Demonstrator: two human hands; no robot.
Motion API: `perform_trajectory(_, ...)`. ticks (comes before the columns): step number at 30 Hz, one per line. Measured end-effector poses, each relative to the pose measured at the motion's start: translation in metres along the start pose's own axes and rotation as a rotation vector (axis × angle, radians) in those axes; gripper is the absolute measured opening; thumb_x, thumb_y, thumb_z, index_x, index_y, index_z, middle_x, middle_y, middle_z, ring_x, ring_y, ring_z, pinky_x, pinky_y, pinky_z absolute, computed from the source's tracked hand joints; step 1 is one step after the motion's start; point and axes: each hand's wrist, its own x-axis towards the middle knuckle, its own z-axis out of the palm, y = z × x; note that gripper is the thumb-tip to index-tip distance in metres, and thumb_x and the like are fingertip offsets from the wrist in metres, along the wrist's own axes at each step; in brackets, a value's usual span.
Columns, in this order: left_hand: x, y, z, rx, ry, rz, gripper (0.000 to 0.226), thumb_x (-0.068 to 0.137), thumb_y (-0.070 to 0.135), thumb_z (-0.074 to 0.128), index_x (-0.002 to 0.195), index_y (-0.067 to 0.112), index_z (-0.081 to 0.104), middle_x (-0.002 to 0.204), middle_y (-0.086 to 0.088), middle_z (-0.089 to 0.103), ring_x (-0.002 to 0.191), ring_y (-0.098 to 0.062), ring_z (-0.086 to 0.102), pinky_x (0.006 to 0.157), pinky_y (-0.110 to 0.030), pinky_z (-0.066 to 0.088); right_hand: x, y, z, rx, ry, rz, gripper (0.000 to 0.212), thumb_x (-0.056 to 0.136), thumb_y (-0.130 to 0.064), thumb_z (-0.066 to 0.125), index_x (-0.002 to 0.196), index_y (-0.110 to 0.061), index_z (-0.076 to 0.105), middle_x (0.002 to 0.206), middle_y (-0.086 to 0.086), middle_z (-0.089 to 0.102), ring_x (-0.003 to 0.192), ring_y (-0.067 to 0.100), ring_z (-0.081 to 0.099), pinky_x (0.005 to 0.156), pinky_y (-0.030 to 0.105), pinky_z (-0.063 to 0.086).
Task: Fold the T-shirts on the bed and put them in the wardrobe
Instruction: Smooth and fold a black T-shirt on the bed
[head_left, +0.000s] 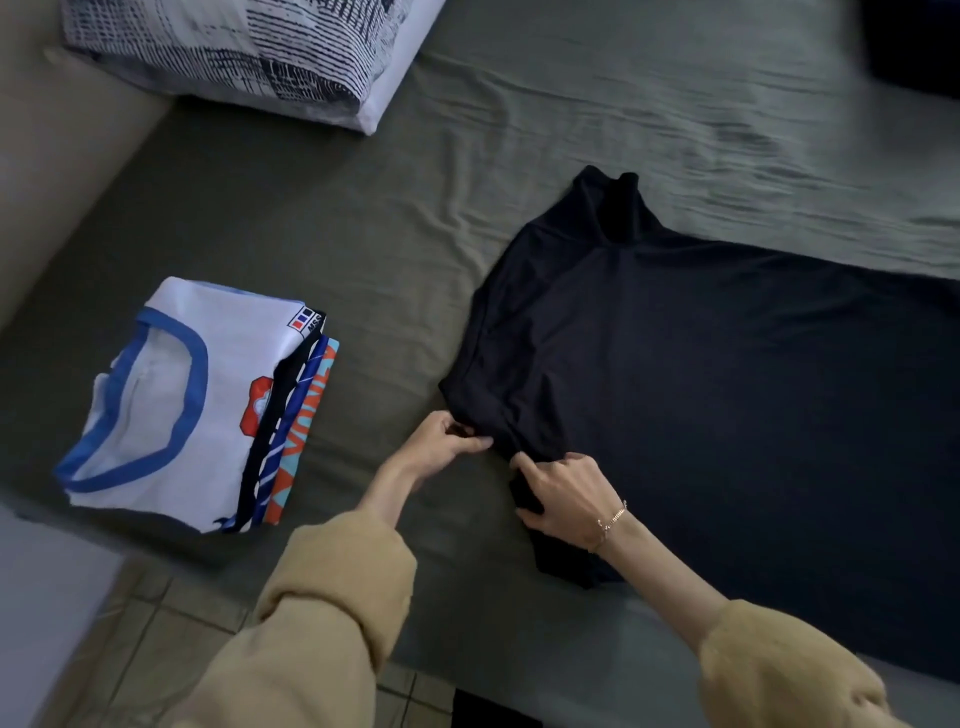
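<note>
We see the bed (395, 249) (olive sheet) bearing a black T-shirt (701, 364), folded stack (202, 410) and pillow (249, 52).

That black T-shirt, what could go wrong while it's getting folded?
The black T-shirt lies spread flat, and both the left hand and the right hand pinch one bunched spot at the near sleeve, so the fold may come out crooked or creased. The green bedsheet is wrinkled, which could leave the shirt lumpy. The folded stack sits near the bed's edge, so a nudge might push it off.
</note>
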Motion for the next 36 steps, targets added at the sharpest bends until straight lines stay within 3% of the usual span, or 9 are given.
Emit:
perform_trajectory(4, -0.002, -0.001, 0.003, -0.024, -0.008, -0.027, 0.023, 0.08, 0.019, 0.074, 0.095, 0.002, 0.07, 0.087, 0.0, 0.069, 0.082, -0.008, 0.063, 0.075, -0.019, 0.048, 0.0, -0.006, -0.006, -0.075, 0.067, 0.145, 0.063, 0.046, -0.054, 0.082, 0.089, -0.012, 0.064, 0.053, -0.007, 0.06, 0.044, 0.012, 0.06, 0.044, 0.021, 0.031)
perform_trajectory(8, 0.003, -0.007, 0.007, -0.079, 0.057, -0.048, 0.028, 0.082, 0.026, 0.072, 0.1, 0.004, 0.07, 0.097, -0.003, 0.071, 0.096, -0.015, 0.064, 0.089, -0.027, 0.046, -0.002, -0.012, -0.01, 0.017, 0.0, 0.272, 0.056, 0.086, -0.011, 0.054, 0.135, -0.006, 0.028, 0.106, 0.005, 0.061, 0.094, 0.025, 0.063, 0.06, 0.031, 0.031)
perform_trajectory(13, 0.001, -0.003, 0.005, -0.233, 0.022, -0.113, 0.028, 0.086, 0.028, 0.067, 0.108, 0.01, 0.065, 0.107, -0.003, 0.068, 0.101, -0.012, 0.061, 0.091, -0.024, 0.045, -0.004, -0.012, -0.024, 0.128, 0.009, 0.364, 0.029, 0.084, 0.007, 0.046, 0.106, -0.01, 0.041, 0.073, 0.003, 0.041, 0.082, 0.028, 0.054, 0.062, 0.031, 0.032)
perform_trajectory(16, -0.003, -0.001, 0.003, -0.221, 0.062, -0.093, 0.033, 0.089, 0.032, 0.063, 0.113, 0.01, 0.064, 0.114, -0.005, 0.066, 0.109, -0.018, 0.059, 0.103, -0.032, 0.042, -0.008, -0.008, -0.026, 0.242, 0.044, 0.389, 0.027, 0.082, 0.009, 0.044, 0.103, -0.006, 0.051, 0.092, 0.011, 0.055, 0.086, 0.03, 0.056, 0.062, 0.031, 0.036)
perform_trajectory(19, -0.016, 0.003, 0.006, -0.177, 0.119, -0.059, 0.031, 0.094, 0.031, 0.057, 0.115, 0.01, 0.064, 0.108, 0.003, 0.065, 0.093, -0.006, 0.059, 0.086, -0.012, 0.046, -0.015, -0.001, -0.022, 0.474, 0.046, 0.412, 0.021, 0.076, 0.004, 0.054, 0.09, -0.011, 0.059, 0.094, 0.008, 0.06, 0.089, 0.028, 0.057, 0.069, 0.03, 0.047)
perform_trajectory(25, -0.019, -0.034, 0.009, 0.151, 0.037, -0.148, 0.079, 0.035, 0.076, 0.081, 0.096, 0.027, 0.071, 0.099, 0.01, 0.072, 0.109, -0.017, 0.059, 0.103, -0.04, 0.042, -0.03, 0.005, -0.033, 0.696, -0.012, 0.22, 0.017, 0.072, 0.001, 0.066, 0.075, -0.015, 0.065, 0.065, -0.013, 0.056, 0.065, 0.001, 0.055, 0.067, 0.007, 0.046)
perform_trajectory(30, -0.049, -0.01, 0.015, -0.006, 0.003, -0.061, 0.036, 0.085, 0.038, 0.068, 0.11, 0.012, 0.066, 0.108, 0.002, 0.069, 0.102, -0.008, 0.063, 0.094, -0.024, 0.047, -0.04, -0.011, -0.03, 0.847, -0.082, 0.149, 0.015, 0.076, 0.001, 0.065, 0.08, -0.014, 0.065, 0.075, -0.005, 0.063, 0.067, -0.002, 0.056, 0.067, 0.003, 0.042)
perform_trajectory(33, -0.059, -0.012, 0.019, 0.051, -0.059, -0.072, 0.066, 0.07, 0.051, 0.077, 0.119, 0.011, 0.061, 0.118, -0.001, 0.066, 0.111, -0.013, 0.06, 0.1, -0.032, 0.046, -0.042, -0.022, -0.02, 0.914, -0.148, 0.143, 0.019, 0.079, 0.0, 0.064, 0.082, -0.019, 0.06, 0.083, -0.004, 0.063, 0.069, -0.004, 0.055, 0.069, 0.004, 0.04)
perform_trajectory(36, -0.062, -0.024, 0.016, 0.203, -0.133, -0.135, 0.048, 0.076, 0.033, 0.077, 0.114, 0.007, 0.063, 0.113, -0.009, 0.068, 0.099, -0.017, 0.062, 0.093, -0.034, 0.047, -0.048, -0.032, -0.009, 0.937, -0.279, 0.131, 0.024, 0.081, -0.002, 0.065, 0.079, -0.024, 0.055, 0.091, 0.0, 0.065, 0.082, 0.008, 0.06, 0.079, 0.011, 0.043)
